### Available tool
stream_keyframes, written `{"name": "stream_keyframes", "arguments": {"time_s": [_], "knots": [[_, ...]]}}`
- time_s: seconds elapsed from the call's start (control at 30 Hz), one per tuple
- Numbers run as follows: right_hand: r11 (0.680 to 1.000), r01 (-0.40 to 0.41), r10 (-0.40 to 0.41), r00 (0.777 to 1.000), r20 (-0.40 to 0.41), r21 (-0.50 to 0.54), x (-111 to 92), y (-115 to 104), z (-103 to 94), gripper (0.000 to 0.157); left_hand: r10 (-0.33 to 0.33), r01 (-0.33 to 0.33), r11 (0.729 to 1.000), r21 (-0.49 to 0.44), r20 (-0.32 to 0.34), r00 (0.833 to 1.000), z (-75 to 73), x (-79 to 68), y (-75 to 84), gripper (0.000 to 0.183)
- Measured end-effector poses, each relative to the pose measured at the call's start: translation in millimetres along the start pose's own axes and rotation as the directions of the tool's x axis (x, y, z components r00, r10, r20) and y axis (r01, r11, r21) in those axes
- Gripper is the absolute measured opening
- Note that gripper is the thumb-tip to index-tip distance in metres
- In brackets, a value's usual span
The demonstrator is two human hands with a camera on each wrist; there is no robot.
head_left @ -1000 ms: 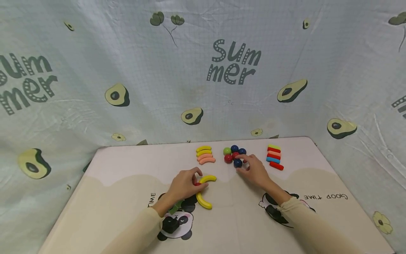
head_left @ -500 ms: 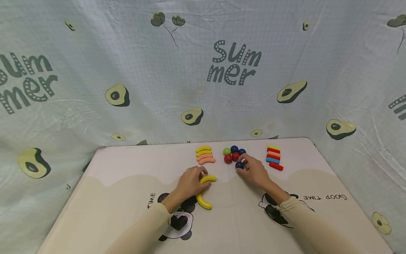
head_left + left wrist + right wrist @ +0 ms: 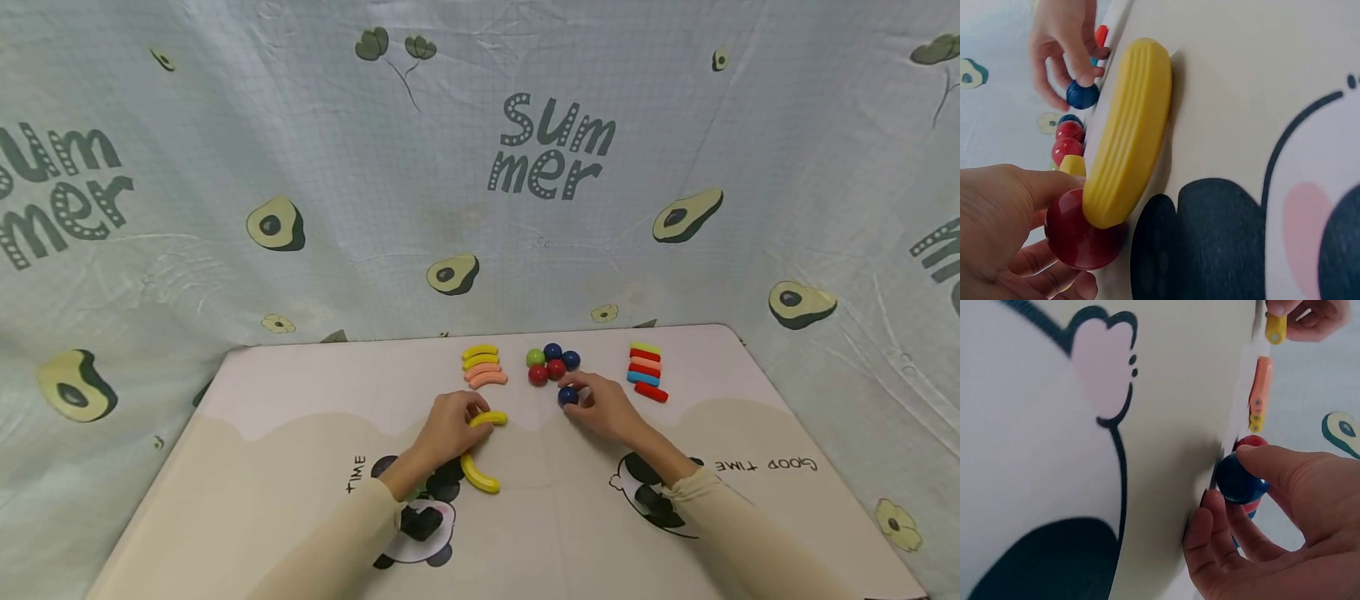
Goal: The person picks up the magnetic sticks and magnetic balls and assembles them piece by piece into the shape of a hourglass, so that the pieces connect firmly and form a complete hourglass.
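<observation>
A dark red ball (image 3: 1072, 240) sits between the thumb and fingers of my left hand (image 3: 448, 423). One curved yellow piece (image 3: 1132, 131) meets the ball and points toward me. Another curved yellow piece (image 3: 492, 417) extends to the right past the left thumb. The head view hides the red ball behind the hand. My right hand (image 3: 603, 407) pinches a dark blue ball (image 3: 1238, 478) between thumb and fingers, just in front of a cluster of balls. Within that cluster are a green ball (image 3: 536, 357), red balls (image 3: 537, 375) and blue balls (image 3: 552, 351).
Behind the left hand lie short yellow curved pieces (image 3: 480, 352) and pink ones (image 3: 488, 378) in a stack. Several coloured straight rods (image 3: 645, 368) lie at the back right. A printed cloth covers the table (image 3: 300, 467), and a patterned curtain (image 3: 375, 208) rises behind it.
My right hand has drawn the blue ball away from the cluster, toward me. My left hand has shifted slightly right over the red ball, which was partly visible in the head view earlier.
</observation>
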State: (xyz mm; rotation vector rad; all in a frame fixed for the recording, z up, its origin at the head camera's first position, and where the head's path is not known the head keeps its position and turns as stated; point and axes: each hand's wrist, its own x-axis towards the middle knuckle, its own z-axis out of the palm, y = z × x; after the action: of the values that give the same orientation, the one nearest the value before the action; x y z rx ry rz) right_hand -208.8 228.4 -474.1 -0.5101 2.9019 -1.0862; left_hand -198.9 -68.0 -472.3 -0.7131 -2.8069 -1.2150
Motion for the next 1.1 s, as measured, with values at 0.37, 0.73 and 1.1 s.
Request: {"name": "stream_keyframes", "arguments": {"time_s": [0.37,0.73,1.1], "knots": [[0.998,-0.023,0.021,1.0,0.023,0.057,-7,0,-8.8,0.034,-0.036,0.036,0.999,-0.01,-0.059,0.998,-7.4,-4.1,-7.0,0.016],[0.995,-0.02,0.018,1.0,0.02,0.093,-9,-1,-7.4,0.032,-0.051,0.048,0.998,-0.031,-0.098,0.994,-8.4,-8.1,-14.5,0.016],[0.983,0.022,-0.037,0.996,0.08,0.181,-7,-15,7.3,0.034,-0.067,0.061,0.997,-0.052,-0.107,0.992,-9.3,-9.5,-19.2,0.016]]}}
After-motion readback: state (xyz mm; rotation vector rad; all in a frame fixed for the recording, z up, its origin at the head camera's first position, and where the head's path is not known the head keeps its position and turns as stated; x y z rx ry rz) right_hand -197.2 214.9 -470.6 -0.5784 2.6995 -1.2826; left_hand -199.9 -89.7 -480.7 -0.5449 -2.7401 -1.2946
